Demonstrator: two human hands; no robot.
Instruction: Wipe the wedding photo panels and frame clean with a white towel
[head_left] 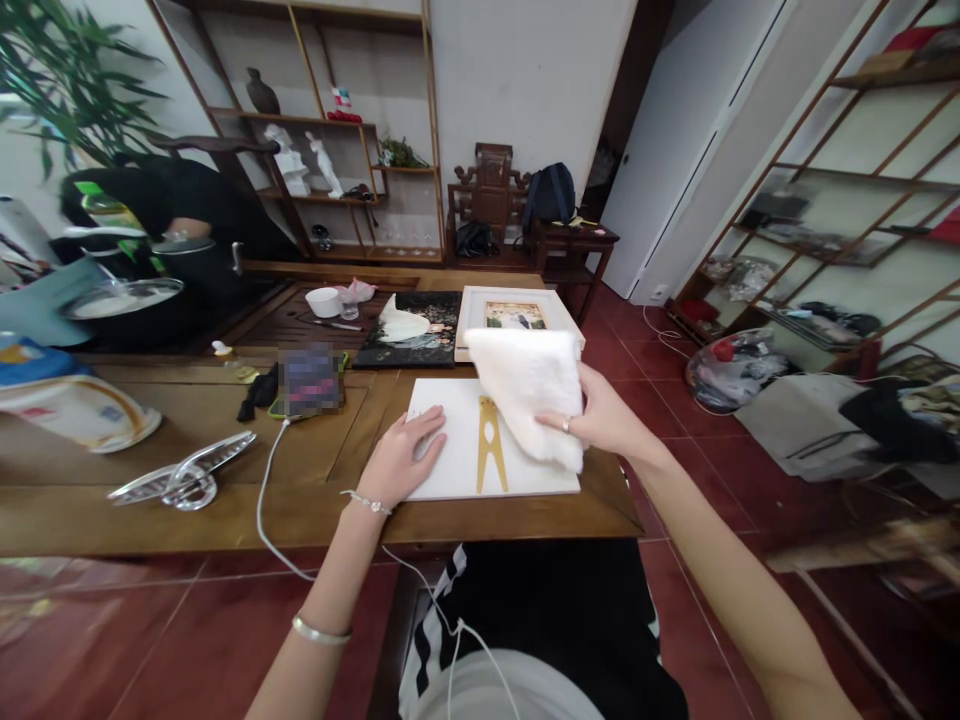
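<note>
My right hand (604, 415) grips a fluffy white cloth (529, 390), thumb on the near side and the other fingers partly hidden behind it. The cloth hangs over the right part of a white board (454, 470) on the wooden table. A flat yellow shape with two legs and an oval opening (491, 460) shows on the board, its upper right side close to the cloth's edge. My left hand (401, 455) lies flat on the board's left edge, fingers stretched out and holding nothing.
Beyond the board lie a dark picture (409, 335) and a white framed picture (555, 308). To the left are a blurred-out device (311, 380) with a white cable, a shiny silver object (187, 475) and a large bottle (75, 400). A person in black (202, 195) sits behind the pots.
</note>
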